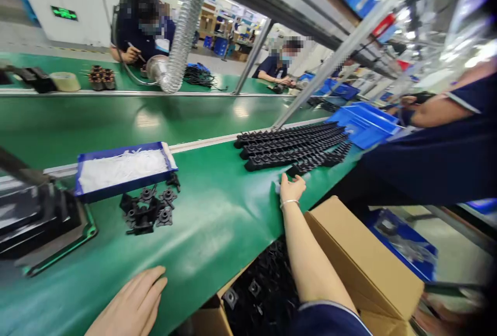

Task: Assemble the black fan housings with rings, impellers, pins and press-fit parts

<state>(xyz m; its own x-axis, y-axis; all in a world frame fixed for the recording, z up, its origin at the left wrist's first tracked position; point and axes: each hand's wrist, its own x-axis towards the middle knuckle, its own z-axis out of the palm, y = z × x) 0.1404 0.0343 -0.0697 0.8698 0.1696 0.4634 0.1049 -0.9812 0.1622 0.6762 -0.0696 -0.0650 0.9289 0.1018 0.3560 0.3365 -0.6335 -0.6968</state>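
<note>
Reaching right hand (292,188) beside black part rows (291,147); rows' long axis left-right.

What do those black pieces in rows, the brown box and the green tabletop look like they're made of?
The black pieces look like moulded plastic: matte, with identical shapes. The box is cardboard: plain brown, with folded flaps. The tabletop is probably a rubbery or vinyl mat: smooth, with a soft sheen.
</note>
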